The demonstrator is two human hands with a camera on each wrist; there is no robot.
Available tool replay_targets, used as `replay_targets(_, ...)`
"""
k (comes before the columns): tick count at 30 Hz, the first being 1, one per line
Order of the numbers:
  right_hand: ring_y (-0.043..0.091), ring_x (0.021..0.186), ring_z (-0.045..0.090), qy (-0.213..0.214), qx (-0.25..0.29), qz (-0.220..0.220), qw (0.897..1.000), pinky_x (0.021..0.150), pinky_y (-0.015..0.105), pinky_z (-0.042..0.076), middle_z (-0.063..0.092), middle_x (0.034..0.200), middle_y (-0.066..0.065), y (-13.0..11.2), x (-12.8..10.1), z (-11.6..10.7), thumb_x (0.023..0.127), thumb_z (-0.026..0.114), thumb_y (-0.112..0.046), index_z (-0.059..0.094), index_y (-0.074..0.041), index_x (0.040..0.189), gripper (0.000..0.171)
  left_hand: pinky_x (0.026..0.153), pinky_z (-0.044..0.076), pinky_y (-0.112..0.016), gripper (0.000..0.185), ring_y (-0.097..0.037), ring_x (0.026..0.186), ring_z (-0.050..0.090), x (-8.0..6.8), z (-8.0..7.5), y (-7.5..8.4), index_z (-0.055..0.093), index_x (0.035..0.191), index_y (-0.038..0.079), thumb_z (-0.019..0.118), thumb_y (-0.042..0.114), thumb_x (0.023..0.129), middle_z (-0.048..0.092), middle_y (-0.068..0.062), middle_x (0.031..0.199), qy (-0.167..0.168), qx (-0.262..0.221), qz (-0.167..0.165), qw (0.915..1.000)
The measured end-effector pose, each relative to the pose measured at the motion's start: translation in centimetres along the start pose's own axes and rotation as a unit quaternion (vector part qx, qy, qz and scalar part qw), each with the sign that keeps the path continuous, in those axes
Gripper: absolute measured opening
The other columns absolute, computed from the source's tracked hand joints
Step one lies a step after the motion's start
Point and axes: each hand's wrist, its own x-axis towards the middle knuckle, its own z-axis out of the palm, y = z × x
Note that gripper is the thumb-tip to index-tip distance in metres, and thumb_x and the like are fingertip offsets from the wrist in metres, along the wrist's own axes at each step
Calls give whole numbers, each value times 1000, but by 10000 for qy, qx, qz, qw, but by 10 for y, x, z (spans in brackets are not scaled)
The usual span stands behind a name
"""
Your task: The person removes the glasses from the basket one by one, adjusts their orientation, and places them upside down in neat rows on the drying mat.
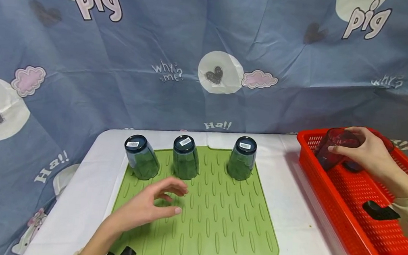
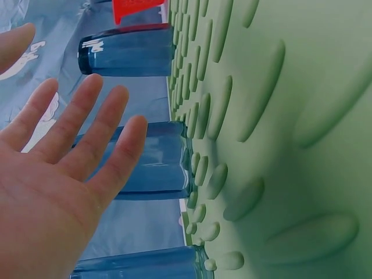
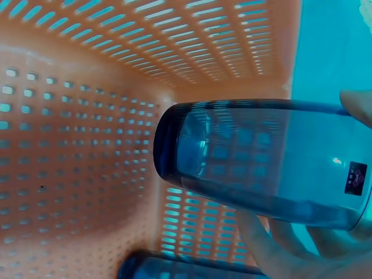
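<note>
My right hand [image 1: 371,152] holds a clear blue glass [image 3: 232,157] inside the far end of the red basket [image 1: 329,195], thumb on one side and fingers on the other. The glass is tilted, its thick base toward the basket floor. Another glass [image 3: 186,270] lies in the basket below it, partly out of view. My left hand [image 1: 146,209] hovers over the green mat [image 1: 217,230], fingers relaxed and holding nothing. Nearest to it is the middle upside-down glass [image 1: 186,158], between a left glass [image 1: 142,158] and a right glass [image 1: 242,159], both upside down too.
The ridged mat lies on a white-covered table [image 1: 289,232]. The basket's raised slotted walls stand to the right of the mat. A blue printed cloth [image 1: 148,98] hangs behind the table. White labels show on the bases of the standing glasses.
</note>
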Motion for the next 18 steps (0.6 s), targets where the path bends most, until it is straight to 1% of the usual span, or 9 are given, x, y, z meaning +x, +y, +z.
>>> replay_targets(3, -1, 73, 59, 108, 156, -37, 9998, 55, 29, 56, 63, 99, -2, -4, -3, -4, 83, 81, -31, 38, -1, 139, 76, 95, 47, -53, 42, -32, 119, 54, -1, -1, 1, 56, 128, 25, 73, 18, 91, 59, -10, 127, -5, -4, 2, 10000)
replay_targets(4, 1, 73, 60, 109, 257, -45, 9996, 54, 31, 57, 62, 96, -8, -6, -4, -5, 83, 81, -29, 38, -2, 139, 75, 95, 47, -53, 42, -33, 119, 54, -1, -1, 1, 56, 128, 25, 72, 18, 91, 59, -10, 127, -2, -4, 5, 10000)
replay_targets(6, 1, 74, 60, 148, 309, -115, 9993, 54, 31, 57, 59, 91, -16, -7, -6, -7, 83, 81, -28, 39, -3, 138, 73, 95, 48, -52, 42, -34, 119, 54, -1, -1, 1, 55, 128, 24, 72, 17, 91, 59, -9, 127, 3, -14, 20, 10000)
replay_targets(9, 2, 75, 61, 162, 364, -154, 9991, 54, 32, 57, 60, 90, -19, -9, -9, -9, 83, 81, -25, 40, -4, 138, 72, 95, 48, -51, 43, -34, 119, 54, -1, -1, 0, 55, 129, 23, 72, 14, 91, 59, -9, 127, 35, -66, 42, 10000)
replay_targets(12, 3, 73, 63, 177, 404, -91, 9990, 53, 33, 58, 60, 89, -22, -10, -13, -11, 85, 80, -25, 37, -3, 140, 73, 95, 48, -49, 44, -33, 119, 55, 0, -1, -2, 55, 130, 22, 72, 12, 90, 60, -9, 127, 76, -102, 55, 9999)
replay_targets(15, 8, 72, 67, 192, 604, -6, 9980, 54, 36, 58, 61, 90, -22, -11, -17, -15, 86, 78, -25, 35, -5, 141, 73, 95, 49, -49, 45, -32, 118, 55, 0, -1, -2, 54, 130, 21, 72, 11, 90, 60, -11, 127, 95, -101, 71, 9999)
replay_targets(18, 6, 73, 67, 297, 568, 93, 9979, 57, 29, 58, 61, 93, -19, -12, -21, -19, 86, 78, -29, 35, -8, 142, 74, 96, 49, -48, 45, -31, 118, 56, 1, 0, -2, 54, 131, 21, 72, 11, 90, 59, -12, 127, 78, -103, 56, 9999)
